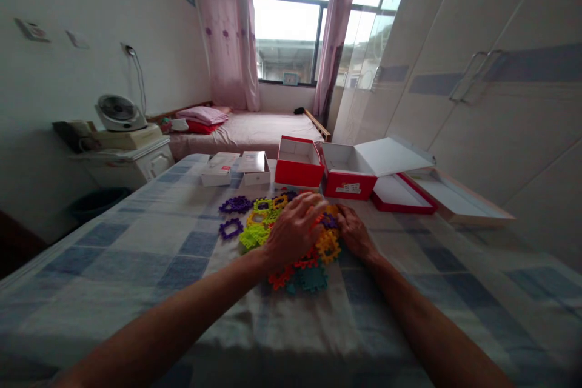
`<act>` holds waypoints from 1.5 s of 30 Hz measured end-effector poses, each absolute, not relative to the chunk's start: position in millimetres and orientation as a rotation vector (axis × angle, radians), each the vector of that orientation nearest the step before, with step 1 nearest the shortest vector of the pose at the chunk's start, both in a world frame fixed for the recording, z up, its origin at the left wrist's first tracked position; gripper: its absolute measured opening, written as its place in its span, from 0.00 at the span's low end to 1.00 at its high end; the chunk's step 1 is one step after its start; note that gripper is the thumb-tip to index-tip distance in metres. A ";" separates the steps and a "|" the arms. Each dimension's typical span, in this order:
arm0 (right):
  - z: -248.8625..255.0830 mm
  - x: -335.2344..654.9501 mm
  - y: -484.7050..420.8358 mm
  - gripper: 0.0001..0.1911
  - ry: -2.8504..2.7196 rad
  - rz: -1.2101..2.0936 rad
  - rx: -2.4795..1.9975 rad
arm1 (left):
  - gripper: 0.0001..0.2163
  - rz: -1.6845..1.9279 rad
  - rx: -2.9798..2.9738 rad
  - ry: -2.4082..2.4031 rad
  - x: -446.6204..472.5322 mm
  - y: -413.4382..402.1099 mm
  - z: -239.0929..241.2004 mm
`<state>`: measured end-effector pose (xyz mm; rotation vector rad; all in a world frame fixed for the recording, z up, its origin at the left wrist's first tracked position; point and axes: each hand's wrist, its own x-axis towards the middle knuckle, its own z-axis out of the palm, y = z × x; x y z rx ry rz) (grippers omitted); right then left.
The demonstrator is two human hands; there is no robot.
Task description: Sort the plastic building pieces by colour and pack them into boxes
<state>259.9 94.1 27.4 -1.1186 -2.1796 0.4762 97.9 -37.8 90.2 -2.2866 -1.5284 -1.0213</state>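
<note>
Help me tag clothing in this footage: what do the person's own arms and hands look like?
The left arm and right arm are bare as far as they show, with no sleeves, narrowing toward the hands. The left hand and right hand wear no gloves. I see no watch or bracelet; rings are too small to rule out.

Left hand (295, 224) is laid over a heap of bright plastic tiles (255, 236), right hand (357, 233) is up against the heap's right edge; can't tell if either's gripping any. Purple tile (223, 230) sits just off left. Behind: two white boxes (216, 179), two open red boxes (297, 173), all on checked cloth (154, 242). Way back, a bed (273, 124) under a window (286, 24).
</note>
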 end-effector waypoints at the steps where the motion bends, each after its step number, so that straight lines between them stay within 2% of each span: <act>1: 28.3 260.0 93.6 0.22 -2.183 0.475 -1.110 | 0.17 -0.921 -2.438 -1.391 96.1 -54.3 85.8; 4: 30.8 259.0 91.5 0.23 -2.180 0.475 -1.123 | 0.18 -0.573 -2.873 -0.949 90.9 -105.4 71.1; 6: 31.9 257.8 89.6 0.23 -2.156 0.488 -1.153 | 0.23 -0.410 -3.021 -0.964 85.8 -129.8 65.8; 10: 33.4 256.1 84.6 0.22 -2.138 0.489 -1.158 | 0.31 -0.355 -3.174 -1.102 77.2 -147.9 67.4; 13: 33.2 256.7 82.2 0.23 -2.137 0.489 -1.132 | 0.32 -0.385 -3.199 -1.111 74.8 -148.1 70.1; 16: 31.7 257.6 82.8 0.24 -2.163 0.500 -1.087 | 0.26 -0.546 -3.012 -1.245 62.8 -137.8 74.3; 19: 30.8 257.0 84.8 0.24 -2.165 0.513 -1.073 | 0.18 -0.873 -2.494 -1.629 26.0 -111.9 81.8; 21: 31.4 255.9 85.3 0.24 -2.143 0.529 -1.085 | 0.20 -0.955 -2.025 -1.984 -9.6 -90.4 83.2; 23: 32.8 254.8 84.9 0.24 -2.130 0.540 -1.091 | 0.25 -0.877 -1.669 -2.309 -43.7 -71.5 77.0; 25: 34.2 254.3 83.9 0.24 -2.126 0.546 -1.108 | 0.28 -0.838 -1.525 -2.601 -66.0 -58.7 64.6; 27: 35.1 254.2 83.1 0.24 -2.130 0.545 -1.132 | 0.28 -0.872 -1.586 -2.678 -71.3 -51.1 51.7; 31: 34.7 254.3 83.3 0.24 -2.150 0.530 -1.146 | 0.29 -1.274 -1.808 -2.569 -45.8 -40.8 45.2; 36: 34.7 253.2 84.1 0.25 -2.171 0.536 -1.154 | 0.25 -1.613 -1.848 -2.453 -8.9 -21.6 66.2; 42: 34.1 253.5 83.7 0.24 -2.177 0.522 -1.145 | 0.19 -1.518 -2.159 -2.054 46.3 -8.8 83.0; 45: 32.2 254.7 85.0 0.24 -2.180 0.528 -1.112 | 0.17 -1.296 -2.465 -1.834 82.3 -12.6 88.2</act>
